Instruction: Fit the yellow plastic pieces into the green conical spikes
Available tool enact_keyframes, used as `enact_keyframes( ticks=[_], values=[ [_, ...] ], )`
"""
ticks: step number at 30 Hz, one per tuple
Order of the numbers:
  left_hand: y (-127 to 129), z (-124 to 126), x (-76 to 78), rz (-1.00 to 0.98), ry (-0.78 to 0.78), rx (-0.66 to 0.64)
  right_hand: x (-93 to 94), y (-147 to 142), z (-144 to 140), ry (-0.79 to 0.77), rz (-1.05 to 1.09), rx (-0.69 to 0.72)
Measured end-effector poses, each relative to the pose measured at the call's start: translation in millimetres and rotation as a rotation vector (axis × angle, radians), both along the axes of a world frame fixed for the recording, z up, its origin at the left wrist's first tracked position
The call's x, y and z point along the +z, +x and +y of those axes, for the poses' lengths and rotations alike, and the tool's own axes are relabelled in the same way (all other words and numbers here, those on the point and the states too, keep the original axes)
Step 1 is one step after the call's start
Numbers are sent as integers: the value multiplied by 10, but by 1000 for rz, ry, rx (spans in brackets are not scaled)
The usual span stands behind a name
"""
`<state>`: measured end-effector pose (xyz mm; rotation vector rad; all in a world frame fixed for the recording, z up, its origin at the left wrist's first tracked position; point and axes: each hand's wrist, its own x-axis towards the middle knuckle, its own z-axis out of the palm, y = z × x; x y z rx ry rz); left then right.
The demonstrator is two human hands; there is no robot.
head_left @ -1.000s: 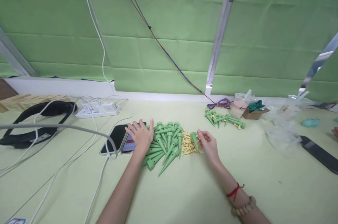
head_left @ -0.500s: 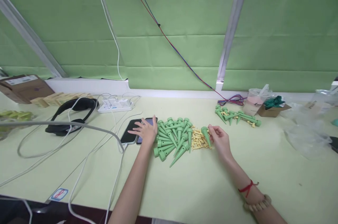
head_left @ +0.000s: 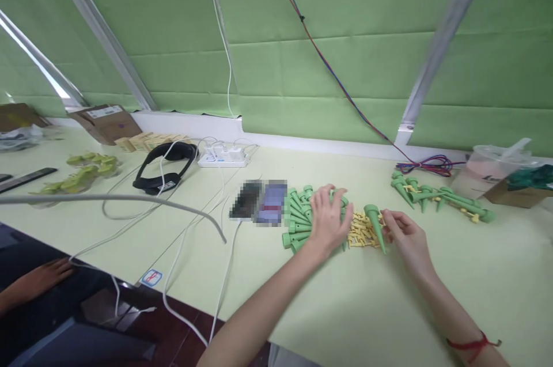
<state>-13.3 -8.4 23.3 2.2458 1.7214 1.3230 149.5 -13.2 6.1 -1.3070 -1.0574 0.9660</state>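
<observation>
- Head view: a clear plastic cup [head_left: 492, 170] with a lid stands far right on the counter [head_left: 345, 309], with something pink inside.
- Beside the cup, a small brown box [head_left: 514, 194] has dark green stuff in it.
- Half a second ago the left hand [head_left: 329, 222] lay on the two phones [head_left: 260, 201]. Now it rests, fingers spread, on the pile of green spikes [head_left: 298, 217].
- The view has turned left, so a cardboard box [head_left: 106, 122] and another person's hand [head_left: 41, 277] now show.
- The right hand [head_left: 408, 237] pinches one green spike [head_left: 375, 224] next to the small yellow pieces [head_left: 360, 231], as before.
- The spikes are smooth cones with round caps and sharp tips.
- More green spikes [head_left: 436, 197] lie apart, near the cup.
</observation>
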Motion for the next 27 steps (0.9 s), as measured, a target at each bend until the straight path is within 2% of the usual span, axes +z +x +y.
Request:
enact_keyframes(
  ticks=[4,7,10,19,27],
  values=[
    [221,-269,-128,-196,-102,-252,-14,-31,-35,-1,0,38],
    [330,-356,-252,-376,-166,-362,-19,-42,-41,-10,-10,38],
    [374,-373,-284,-594,-264,-357,-24,-36,-42,-25,-28,40],
    [368,-353,-96,-939,-474,-283,-95,-53,-71,-69,-74,37],
    [369,-362,-85,-949,-374,-301,-233,29,-38,-148,-8,57]
  ],
)
